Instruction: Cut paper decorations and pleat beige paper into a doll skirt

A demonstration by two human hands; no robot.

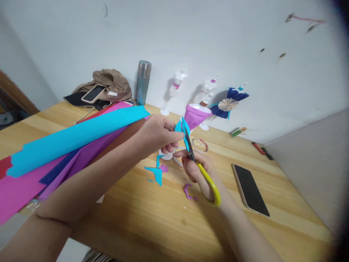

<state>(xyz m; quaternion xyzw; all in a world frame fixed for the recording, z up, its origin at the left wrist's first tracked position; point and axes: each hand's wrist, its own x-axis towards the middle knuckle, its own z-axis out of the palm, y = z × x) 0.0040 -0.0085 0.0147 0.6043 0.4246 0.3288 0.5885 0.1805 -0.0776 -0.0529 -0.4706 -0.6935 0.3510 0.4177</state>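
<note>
Between the thumb and fingers of my left hand point(160, 133) is a small piece of bright blue crepe paper point(178, 126). My right hand point(197, 169) grips a pair of scissors point(208, 182) with yellow handles, their dark blades lying against the blue piece. Blue paper scraps point(156, 174) and purple scraps point(187, 191) lie on the table under my hands. Behind the scissors, a white mini mannequin wears a purple paper skirt point(196, 113). Long folded sheets of crepe paper, with a blue sheet point(81, 136) on top, lie beneath and beside my left forearm.
Along the wall stand a flask point(143, 83), a bare white mannequin point(176, 85) and one in a dark blue paper dress point(233, 95). A tape roll point(200, 145) sits behind my right hand. A phone point(251, 189) lies at right; a brown bag point(113, 83) sits back left.
</note>
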